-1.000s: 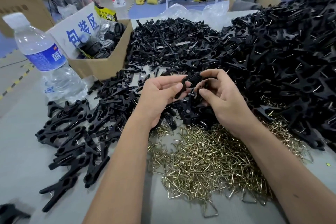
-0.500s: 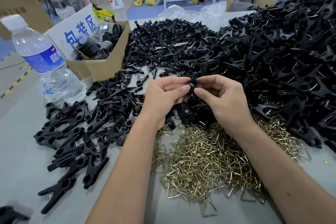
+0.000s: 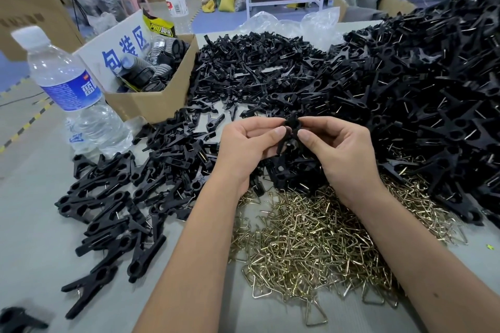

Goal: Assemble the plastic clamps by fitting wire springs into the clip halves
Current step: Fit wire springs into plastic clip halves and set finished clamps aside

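Clip halves: a black plastic piece (image 3: 290, 127) is held in the air between both hands, above the near edge of the black heap; whether a spring is already fitted cannot be told.
Left hand: the left hand (image 3: 249, 149) is closed on the piece, which is pinched between thumb and curled fingers.
Right hand: the right hand (image 3: 341, 151) is closed on the same piece from the other side, thumb tip against it.
Wire springs: a pile of brass-coloured wire springs (image 3: 311, 238) is spread on the table under the forearms.
Loose clip parts: a heap (image 3: 257, 73) is seen behind the hands.
Assembled clamps: a large mound (image 3: 433, 94) lies at the right, and a smaller group (image 3: 113, 211) at the left.
Table: a grey table (image 3: 32, 224) carries all of it.
Water bottle: a water bottle (image 3: 70, 94) stands at the left, just beside a cardboard box (image 3: 154, 100).
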{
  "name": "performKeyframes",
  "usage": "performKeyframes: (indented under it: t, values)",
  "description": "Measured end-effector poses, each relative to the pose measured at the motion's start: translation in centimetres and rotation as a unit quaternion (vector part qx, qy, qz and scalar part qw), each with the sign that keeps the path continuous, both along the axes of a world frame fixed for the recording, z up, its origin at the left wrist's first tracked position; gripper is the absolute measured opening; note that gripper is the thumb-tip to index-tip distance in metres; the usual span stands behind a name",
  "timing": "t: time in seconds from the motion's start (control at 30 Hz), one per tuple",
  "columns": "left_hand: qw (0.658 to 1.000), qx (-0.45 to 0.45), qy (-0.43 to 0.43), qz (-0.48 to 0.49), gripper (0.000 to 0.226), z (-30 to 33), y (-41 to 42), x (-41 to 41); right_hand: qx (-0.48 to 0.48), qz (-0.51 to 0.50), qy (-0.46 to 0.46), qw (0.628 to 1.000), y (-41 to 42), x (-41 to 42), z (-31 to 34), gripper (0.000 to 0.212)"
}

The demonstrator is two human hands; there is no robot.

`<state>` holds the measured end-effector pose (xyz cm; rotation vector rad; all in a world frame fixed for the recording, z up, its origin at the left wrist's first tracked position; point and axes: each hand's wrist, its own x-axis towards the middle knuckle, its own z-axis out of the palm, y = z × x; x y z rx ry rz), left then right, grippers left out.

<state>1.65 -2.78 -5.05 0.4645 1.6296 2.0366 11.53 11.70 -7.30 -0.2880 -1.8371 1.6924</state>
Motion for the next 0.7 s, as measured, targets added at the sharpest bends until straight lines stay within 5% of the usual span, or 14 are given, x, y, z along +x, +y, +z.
performKeyframes:
  t: [0.7]
  values:
    - [0.999,0.024,-0.014,-0.026,0.019,0.34,-0.61,-0.10,-0.031,0.002,0.005,0.999,0.22,-0.16,-0.05,0.019]
